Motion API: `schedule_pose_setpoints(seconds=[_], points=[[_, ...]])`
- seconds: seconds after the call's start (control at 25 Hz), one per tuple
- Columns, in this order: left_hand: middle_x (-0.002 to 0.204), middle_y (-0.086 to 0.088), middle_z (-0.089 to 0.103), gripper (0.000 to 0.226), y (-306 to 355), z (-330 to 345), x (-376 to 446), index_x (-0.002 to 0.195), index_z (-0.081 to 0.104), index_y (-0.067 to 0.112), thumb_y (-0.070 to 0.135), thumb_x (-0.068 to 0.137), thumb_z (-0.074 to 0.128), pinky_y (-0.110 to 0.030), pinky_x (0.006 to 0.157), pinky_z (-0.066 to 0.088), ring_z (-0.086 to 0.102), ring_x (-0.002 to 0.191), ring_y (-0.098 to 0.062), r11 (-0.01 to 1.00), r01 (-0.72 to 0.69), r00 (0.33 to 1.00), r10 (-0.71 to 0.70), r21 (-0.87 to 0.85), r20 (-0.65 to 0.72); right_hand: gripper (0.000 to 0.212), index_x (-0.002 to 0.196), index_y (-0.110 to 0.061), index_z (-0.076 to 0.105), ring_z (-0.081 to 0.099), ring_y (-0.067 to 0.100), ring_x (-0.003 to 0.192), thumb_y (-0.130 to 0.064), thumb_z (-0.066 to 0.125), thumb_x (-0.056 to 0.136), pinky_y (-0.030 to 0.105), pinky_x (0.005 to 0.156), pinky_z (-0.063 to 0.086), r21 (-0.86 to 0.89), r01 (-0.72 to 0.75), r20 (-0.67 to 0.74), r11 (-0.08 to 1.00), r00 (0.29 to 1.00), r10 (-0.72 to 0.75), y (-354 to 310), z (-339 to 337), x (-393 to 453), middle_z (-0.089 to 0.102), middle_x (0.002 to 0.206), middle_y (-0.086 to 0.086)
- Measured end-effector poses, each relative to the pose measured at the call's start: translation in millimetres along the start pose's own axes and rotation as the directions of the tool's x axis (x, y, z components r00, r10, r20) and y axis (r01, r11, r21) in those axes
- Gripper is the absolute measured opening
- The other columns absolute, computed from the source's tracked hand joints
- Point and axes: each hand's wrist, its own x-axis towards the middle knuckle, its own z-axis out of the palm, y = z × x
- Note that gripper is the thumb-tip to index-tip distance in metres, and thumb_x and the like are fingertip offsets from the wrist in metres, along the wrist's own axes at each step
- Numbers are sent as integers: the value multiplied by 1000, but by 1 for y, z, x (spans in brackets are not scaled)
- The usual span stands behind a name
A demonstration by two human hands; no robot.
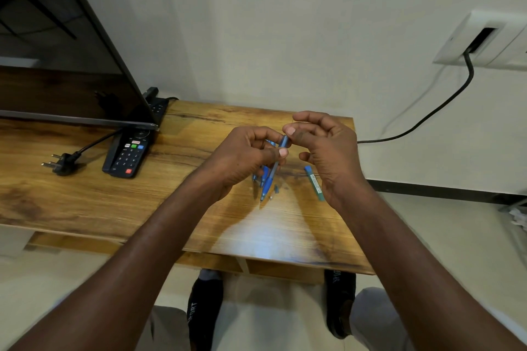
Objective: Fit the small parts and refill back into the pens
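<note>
Head view: we look down on two bare hands raised just above a wooden table (85, 199), working a blue pen (272, 172). The left hand (245, 159) has its fingers curled round the pen's middle, thumb pressed against the barrel, so the pen runs through the grip at a slant, its tip pointing down toward the table and its upper end rising toward the right hand (325, 148). That hand meets the pen's top end with thumb and forefinger drawn close in a narrow pinch, the other fingers arched loosely above; whether they clasp the barrel itself or some small part at its end we cannot tell. More blue pens (263, 175) lie on the table directly beneath the left hand, partly hidden by it, with a few small loose pieces (274, 191) beside the held pen's tip. A blue-capped tube (313, 182) rests on the wood just beside the right wrist, apart from the pen. Well to the left sit a black remote (128, 155), a loose plug (61, 164) and the lower edge of a dark screen (57, 51). A black cable (445, 102) hangs down the wall from a white socket (482, 40).
</note>
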Motion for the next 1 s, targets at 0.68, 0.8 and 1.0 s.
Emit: schedule_pose_setpoints(seconds=[0.68, 0.8, 1.0], points=[[96, -12, 81, 18, 0, -3, 0, 114, 76, 14, 14, 96, 74, -21, 63, 58, 76, 83, -14, 1000, -1, 1000, 1, -11, -12, 21, 110, -13, 77, 78, 20, 101, -10, 81, 89, 33, 77, 55, -7, 6, 14, 1000, 1000, -6, 3, -1, 3, 83, 99, 2], [96, -9, 81, 18, 0, -3, 0, 114, 76, 15, 15, 96, 74, -21, 63, 56, 77, 84, -14, 1000, 4, 1000, -5, -6, -12, 18, 106, -13, 79, 78, 20, 102, -9, 81, 89, 33, 76, 56, -23, 11, 11, 1000, 1000, -11, 4, -1, 3, 83, 100, 2], [94, -7, 81, 17, 0, -3, 1, 114, 76, 17, 16, 96, 75, -22, 64, 55, 76, 85, -12, 1000, 13, 1000, -13, 2, -15, 17, 106, -13, 79, 77, 20, 102, -10, 80, 90, 34, 78, 57, -30, 8, 0, 1000, 1000, -8, 4, -1, 2, 82, 100, 2]])
